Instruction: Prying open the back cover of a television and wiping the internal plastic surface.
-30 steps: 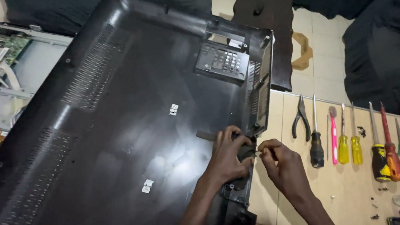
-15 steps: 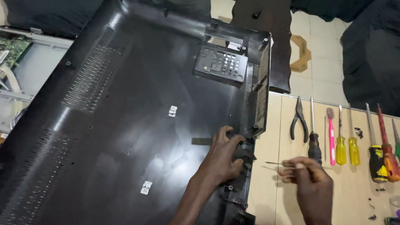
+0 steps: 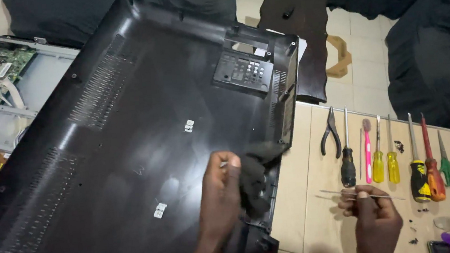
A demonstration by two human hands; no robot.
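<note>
Grip of my right hand (image 3: 373,214) closed on thin tweezers (image 3: 361,194), now pulled away from black TV back cover (image 3: 128,152) edge, out over desk (image 3: 302,190) near its front edge. Half second ago tips were nearer cover. My left hand (image 3: 220,193) remains on cover right edge, fingers curled, pressing black cloth (image 3: 254,176); moved little. Means, I judge, picking at edge paused. Tool row along desk back edge unchanged. Containers: none seen.

Floor: pale square tiles (image 3: 362,69)
Seating: dark upholstered sofa (image 3: 433,57) beside the tiles (fabric looks navy)
Furniture: dark wooden stand (image 3: 304,31) on those tiles
Light: soft, indoor
</note>
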